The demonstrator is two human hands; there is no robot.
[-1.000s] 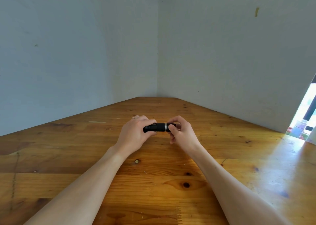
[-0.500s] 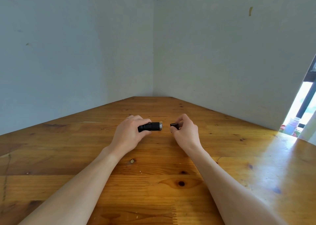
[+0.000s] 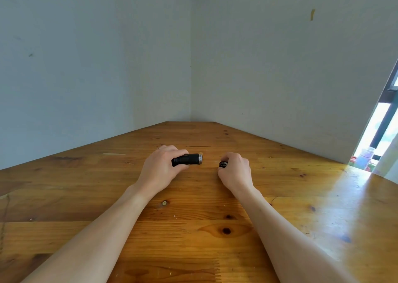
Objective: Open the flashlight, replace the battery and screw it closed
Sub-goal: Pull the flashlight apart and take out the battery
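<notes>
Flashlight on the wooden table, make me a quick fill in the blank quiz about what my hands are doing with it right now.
1. The flashlight body is held by the ____ hand.
2. The unscrewed cap sits in the ____ hand.
3. Body and cap are now ____, with bare table between them.
4. The body's open end points toward the ____ hand.

Answers: left; right; apart; right

Bare room corner: pale plaster walls (image 3: 97, 67), varnished pine tabletop (image 3: 193, 250), bright doorway (image 3: 381, 127).

Knotty wooden table (image 3: 193, 250) (glossy varnish) — both forearms resting on it
</notes>
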